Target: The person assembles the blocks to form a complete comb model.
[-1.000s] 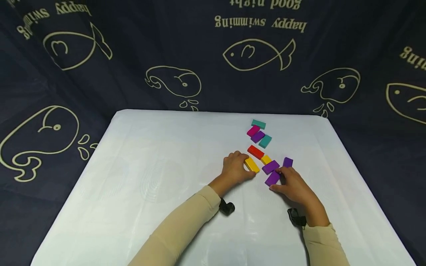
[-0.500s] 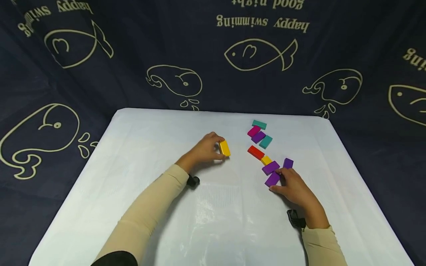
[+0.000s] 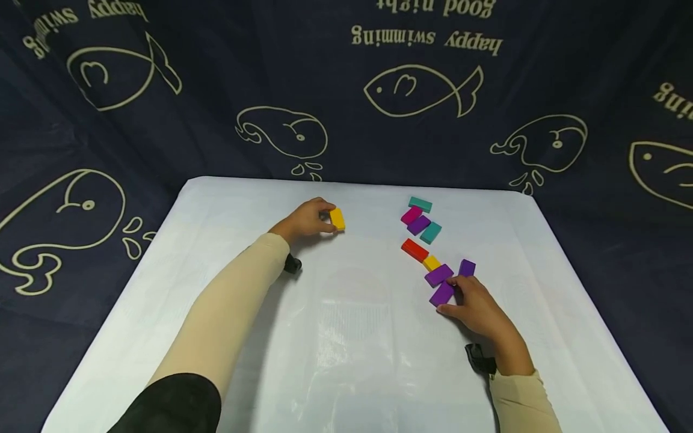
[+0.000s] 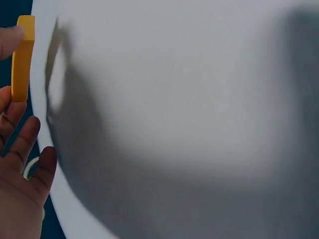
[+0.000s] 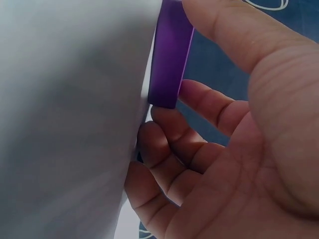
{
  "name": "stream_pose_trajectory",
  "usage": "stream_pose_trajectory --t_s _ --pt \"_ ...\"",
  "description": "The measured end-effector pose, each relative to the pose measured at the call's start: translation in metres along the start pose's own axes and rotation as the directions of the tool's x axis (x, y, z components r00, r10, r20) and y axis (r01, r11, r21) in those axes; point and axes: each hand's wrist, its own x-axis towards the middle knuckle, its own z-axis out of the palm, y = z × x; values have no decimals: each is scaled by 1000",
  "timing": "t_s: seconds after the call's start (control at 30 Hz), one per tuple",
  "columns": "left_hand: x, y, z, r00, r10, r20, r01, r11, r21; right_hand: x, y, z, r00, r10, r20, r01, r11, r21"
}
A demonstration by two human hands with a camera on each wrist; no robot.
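My left hand (image 3: pixel 308 219) pinches a yellow block (image 3: pixel 337 219) between thumb and fingers, at the far left-centre of the table. The left wrist view shows the block (image 4: pixel 22 64) gripped at its two ends, a shadow on the white surface beside it. On the right, my right hand (image 3: pixel 476 305) holds a purple block (image 3: pixel 441 294) by its ends, thumb at the near end. That purple block (image 5: pixel 172 55) lies against the white surface in the right wrist view. Just beyond it is another purple block (image 3: pixel 438 275); a third purple block (image 3: pixel 467 267) sits behind the right fingers.
A red block (image 3: pixel 414 250) and a second yellow block (image 3: pixel 431 263) continue the row. Farther back lie two teal blocks (image 3: pixel 431 233), a magenta block (image 3: pixel 411 215) and a purple block (image 3: pixel 418 225). A dark patterned cloth (image 3: pixel 346 144) hangs behind the white table (image 3: pixel 346 361).
My left hand has carried the yellow block away from beside the row, leftward and toward the table's far edge. The right hand stays at its purple block.
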Motion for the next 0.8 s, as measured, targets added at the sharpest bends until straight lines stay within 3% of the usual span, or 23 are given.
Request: stream_pose_trajectory --t_s 0.33,0.57,0.8 --pt "-2 -6 26 997 -49 -51 47 998 -43 -4 2 -3 1000 19 10 -19 1000 -5" --pt "-6 -18 30 999 -22 -40 19 997 -73 -3 8 0 1000 -10 9 10 999 35" --pt "-6 -20 28 998 -29 -48 25 997 -73 0 13 1 1000 -23 2 23 996 81"
